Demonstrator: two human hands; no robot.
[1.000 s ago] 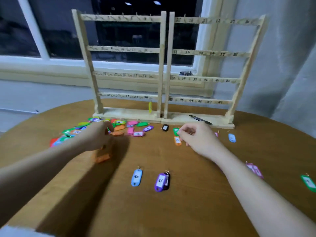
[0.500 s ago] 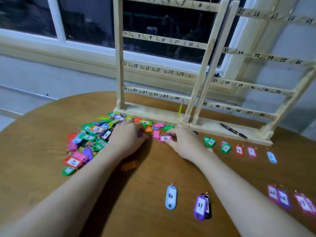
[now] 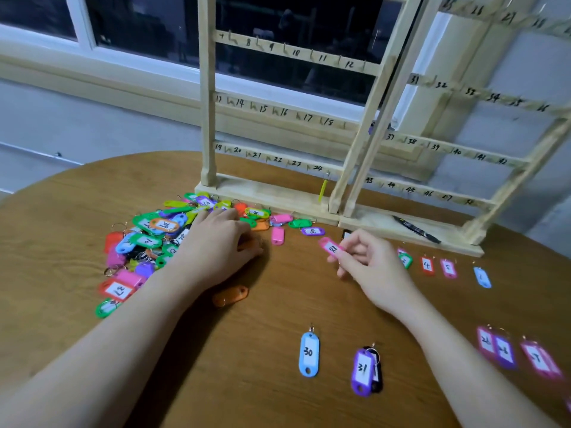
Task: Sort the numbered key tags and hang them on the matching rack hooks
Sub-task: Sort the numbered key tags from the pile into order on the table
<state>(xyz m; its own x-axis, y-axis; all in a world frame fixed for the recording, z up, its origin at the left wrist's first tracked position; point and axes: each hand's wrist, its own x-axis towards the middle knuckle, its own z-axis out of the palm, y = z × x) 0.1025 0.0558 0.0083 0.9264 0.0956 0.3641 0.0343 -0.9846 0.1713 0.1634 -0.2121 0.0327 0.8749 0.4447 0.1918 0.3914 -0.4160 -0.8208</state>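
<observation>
A dark window stood behind the round wooden table (image 3: 77, 217), where a wooden rack (image 3: 358, 168) of numbered hooks rose. The right hand (image 3: 369, 262) pinched a pink tag (image 3: 331, 247) just above the table. The left hand (image 3: 216, 242) rested, fingers curled, at the edge of the pile of tags (image 3: 148, 239); whether it held anything I could not tell. Blue tag 30 (image 3: 309, 353) lay nearer.

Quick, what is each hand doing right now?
Left hand: palm down on the pile of coloured plastic key tags; whether it grips one cannot be told.
Right hand: pinching a pink plastic key tag.
</observation>
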